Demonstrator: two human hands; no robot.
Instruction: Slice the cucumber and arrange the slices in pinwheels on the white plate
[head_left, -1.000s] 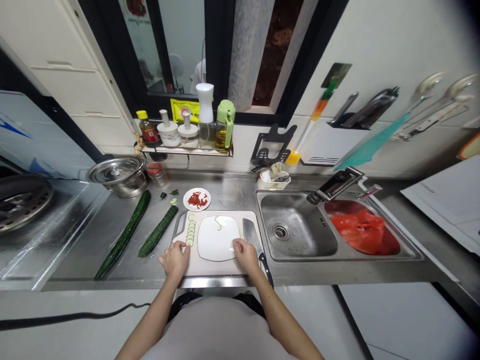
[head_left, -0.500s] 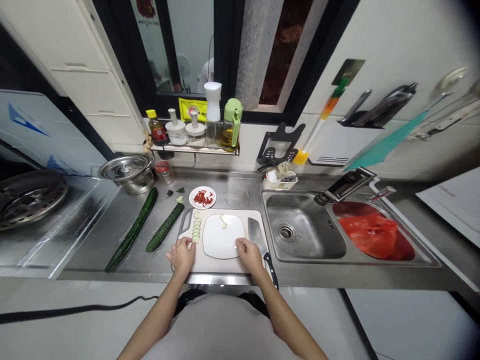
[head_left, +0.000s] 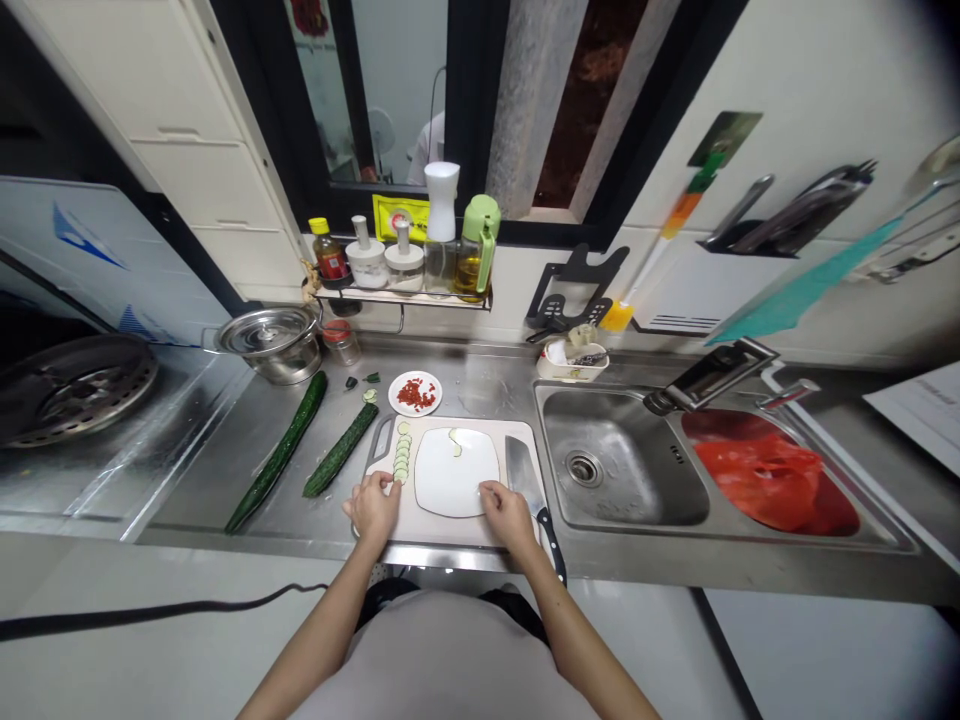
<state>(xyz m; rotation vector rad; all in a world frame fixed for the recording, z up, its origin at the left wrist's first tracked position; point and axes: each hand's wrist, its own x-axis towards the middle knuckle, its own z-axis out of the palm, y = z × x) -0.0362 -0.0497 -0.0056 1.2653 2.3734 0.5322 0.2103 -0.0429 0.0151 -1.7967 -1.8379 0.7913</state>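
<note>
Steel kitchen desk (head_left: 202, 430), cutting bd (head_left: 420, 530) w/ plate + cuke slices, both hands at work.
L hand (head_left: 376, 502): fingers bent, tips at near end of slice row (head_left: 403, 455) on bd's L side; can't tell if gripping a slice. R hand (head_left: 504, 512): fingers curled, thumb & index close tog. at R edge of white plate (head_left: 457, 485); can't tell if anything's pinched. Plate sits mid-bd, a few thin slices (head_left: 455, 440) curving nr its far edge. Knife (head_left: 523, 472) lies R of plate, blade on bd, blk handle twd near edge. Cut cuke (head_left: 341, 450) just L of bd, longer cuke (head_left: 279, 455) further L. Sm. dish (head_left: 394, 394) of chopped red bits behind bd; sink (head_left: 622, 485) to R, red bag (head_left: 769, 475) in its R-hand bowl.
</note>
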